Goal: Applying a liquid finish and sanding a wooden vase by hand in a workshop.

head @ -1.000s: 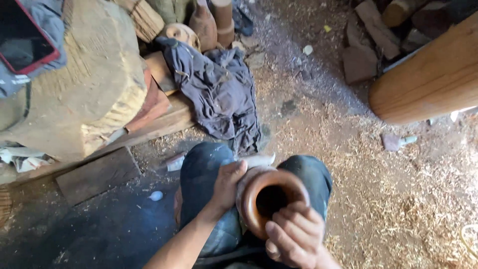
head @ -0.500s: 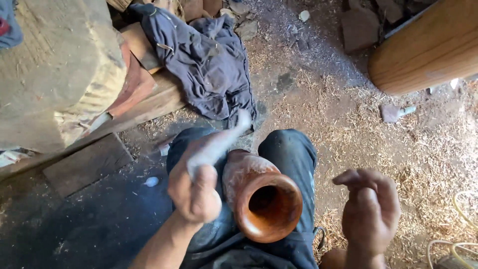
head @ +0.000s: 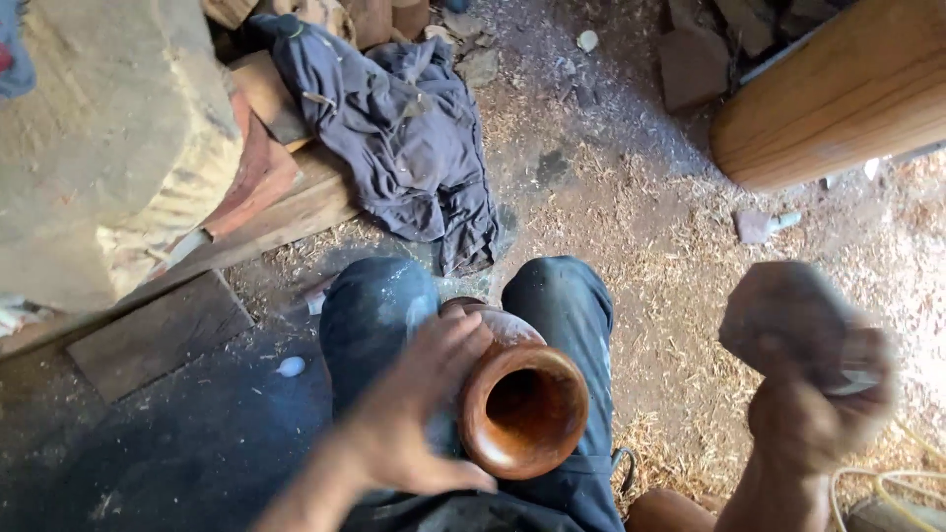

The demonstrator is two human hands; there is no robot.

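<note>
Left hand (head: 419, 399) spread, fingers curved inward near centre; right hand (head: 813, 409) raised at right, blurred, fingers closed in a grip.

sawdust-strewn dirt floor (head: 631, 227) under crumpled cloth (head: 414, 148)

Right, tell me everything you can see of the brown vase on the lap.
The vase looks like turned wood, reddish brown and smooth, with a flared round rim around a dark hollow mouth. It lies tilted between the jeans-clad knees, mouth towards the camera. The left hand rests against its neck and side; its base is hidden.
</note>
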